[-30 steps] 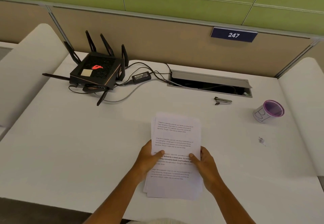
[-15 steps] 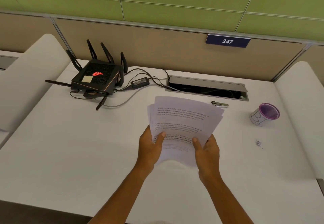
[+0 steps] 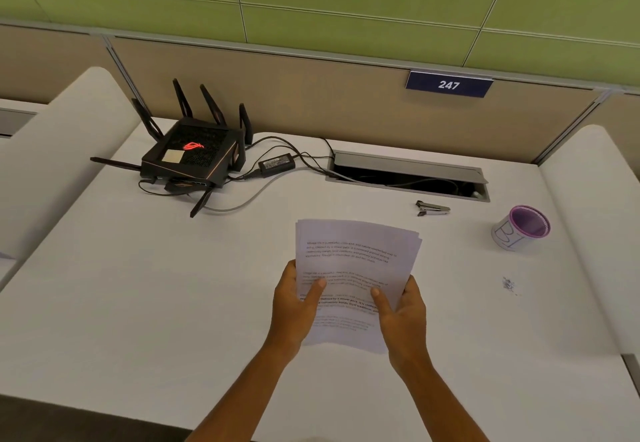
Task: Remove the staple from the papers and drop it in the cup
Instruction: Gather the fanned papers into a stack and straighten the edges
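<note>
1. A black router (image 3: 194, 156) with upright antennas sits at the upper left of the frame on the white desk (image 3: 121, 303), its cables trailing right past a small power brick (image 3: 276, 164).
2. The cables run into an open cable tray (image 3: 408, 175) at upper centre, set into the desk below a blue "247" sign (image 3: 449, 84).
3. The left hand (image 3: 294, 306) grips the left edge of the papers (image 3: 353, 268) at centre frame, thumb pressed on the printed face, fingers hidden behind.
4. The papers are lifted off the desk, long axis running from bottom to top of the frame, top edge tilted away and the sheets slightly fanned. The staple itself cannot be made out.
5. The right hand (image 3: 403, 313) clasps the right edge of the papers the same way, thumb on top.
6. A staple remover (image 3: 433, 208) lies right of centre, just below the tray, lengthwise left to right, with nothing between it and the papers.
7. A purple-rimmed cup (image 3: 521, 234) lies tipped at the right, mouth toward the upper right.
8. A small dark speck cluster (image 3: 508, 284) marks the desk below the cup.
</note>
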Action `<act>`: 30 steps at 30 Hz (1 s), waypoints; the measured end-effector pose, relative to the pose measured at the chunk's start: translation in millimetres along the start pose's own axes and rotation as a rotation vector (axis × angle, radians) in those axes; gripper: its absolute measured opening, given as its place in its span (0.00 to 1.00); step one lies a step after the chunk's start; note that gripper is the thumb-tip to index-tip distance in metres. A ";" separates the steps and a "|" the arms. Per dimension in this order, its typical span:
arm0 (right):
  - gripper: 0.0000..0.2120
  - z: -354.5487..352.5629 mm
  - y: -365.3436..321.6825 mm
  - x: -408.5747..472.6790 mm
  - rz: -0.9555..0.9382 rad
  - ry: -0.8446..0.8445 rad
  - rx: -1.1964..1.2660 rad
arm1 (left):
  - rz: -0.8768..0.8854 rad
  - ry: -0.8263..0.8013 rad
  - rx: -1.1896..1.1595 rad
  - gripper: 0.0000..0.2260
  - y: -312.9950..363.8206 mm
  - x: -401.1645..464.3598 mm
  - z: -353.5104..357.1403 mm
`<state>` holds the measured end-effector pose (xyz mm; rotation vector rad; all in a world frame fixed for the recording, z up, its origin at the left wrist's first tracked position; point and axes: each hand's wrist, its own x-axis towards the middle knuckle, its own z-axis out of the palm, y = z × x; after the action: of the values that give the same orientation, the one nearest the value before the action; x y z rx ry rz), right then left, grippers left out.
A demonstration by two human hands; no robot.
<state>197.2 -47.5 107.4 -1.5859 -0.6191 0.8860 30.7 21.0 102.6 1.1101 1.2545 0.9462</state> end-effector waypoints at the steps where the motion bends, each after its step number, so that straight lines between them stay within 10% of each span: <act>1: 0.19 0.5 -2.5 0.4 -0.013 0.010 0.004 | 0.011 0.011 -0.008 0.16 3.0 -0.1 2.0; 17: 0.23 4.5 -0.1 5.3 -0.081 0.028 0.002 | 0.045 0.068 -0.096 0.21 5.6 1.7 5.4; 30: 0.10 -20.7 17.4 16.1 0.050 -0.093 -0.126 | -0.139 0.105 -0.103 0.03 -6.9 10.3 -14.2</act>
<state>222.0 -50.3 88.2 -1.6866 -0.7154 0.9780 17.4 30.9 93.8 0.8913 1.3345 0.9624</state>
